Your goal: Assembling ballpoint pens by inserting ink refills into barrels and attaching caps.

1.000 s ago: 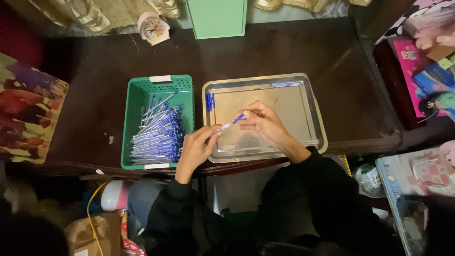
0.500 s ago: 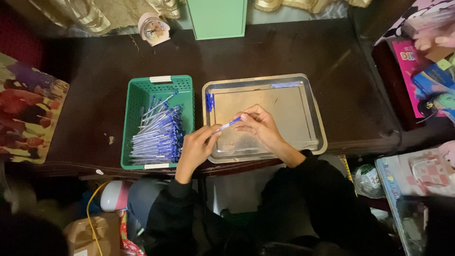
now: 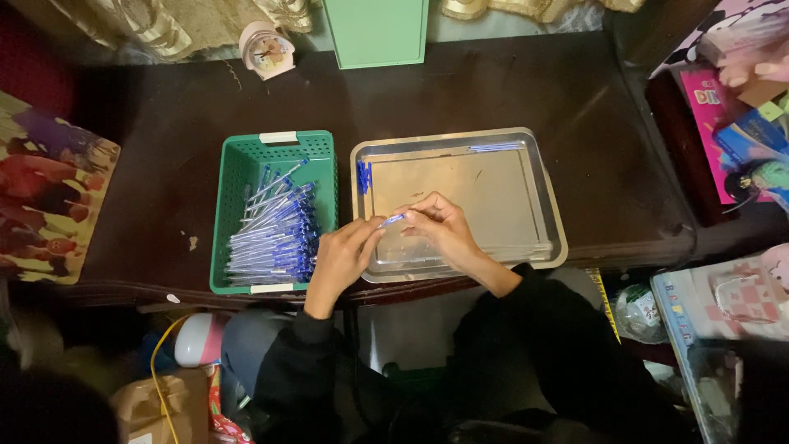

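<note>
Both hands meet over the near left part of a steel tray [image 3: 542, 205] on a dark wooden table. My right hand [image 3: 444, 230] pinches a clear pen with a blue end [image 3: 392, 220]. My left hand [image 3: 341, 259] touches the pen's left end with its fingertips. A green plastic basket [image 3: 238, 164] to the left holds several blue-capped pens [image 3: 275, 238]. A few blue caps [image 3: 363, 176] lie at the tray's far left corner, and thin pen parts [image 3: 495, 148] lie along its far edge.
A green box [image 3: 376, 31] and a small pink clock [image 3: 266, 49] stand at the table's back. A colourful picture board [image 3: 49, 197] lies at the left. Toy boxes and books [image 3: 740, 123] crowd the right side. Bags and clutter sit on the floor below.
Both hands with the pen have drifted slightly left and nearer over the tray; the grip on the pen looks the same.
</note>
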